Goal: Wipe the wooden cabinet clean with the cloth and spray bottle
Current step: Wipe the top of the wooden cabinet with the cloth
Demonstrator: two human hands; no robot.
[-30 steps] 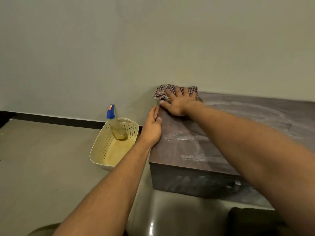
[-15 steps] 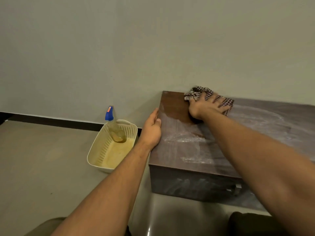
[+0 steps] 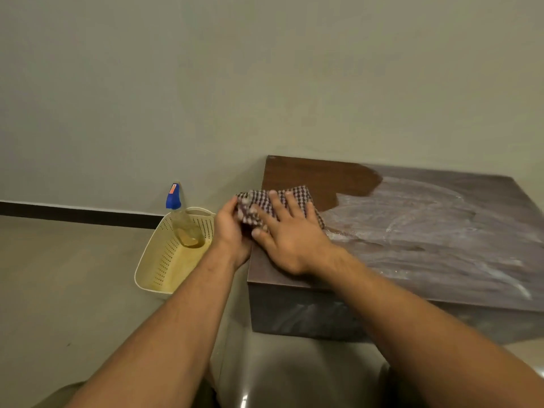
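Observation:
A low dark wooden cabinet (image 3: pixel 418 231) stands against the wall, its top smeared with white dust except a clean brown patch at the far left corner. A checked cloth (image 3: pixel 259 207) lies at the cabinet's left edge. My right hand (image 3: pixel 290 240) presses flat on the cloth, fingers spread. My left hand (image 3: pixel 232 231) is at the cabinet's left side, its fingers holding the cloth's overhanging end. The spray bottle (image 3: pixel 181 219), clear with a blue nozzle, leans in a basket to the left.
A cream perforated plastic basket (image 3: pixel 164 266) sits on the floor just left of the cabinet. A plain wall with a dark skirting strip (image 3: pixel 73 214) runs behind. The floor (image 3: pixel 67 290) is smooth and beige; my knees show at the bottom edge.
My right hand has dragged the cloth from the cabinet's far edge toward the near left edge, leaving a clean brown patch. My left hand shifted from the cabinet's side onto the cloth's end.

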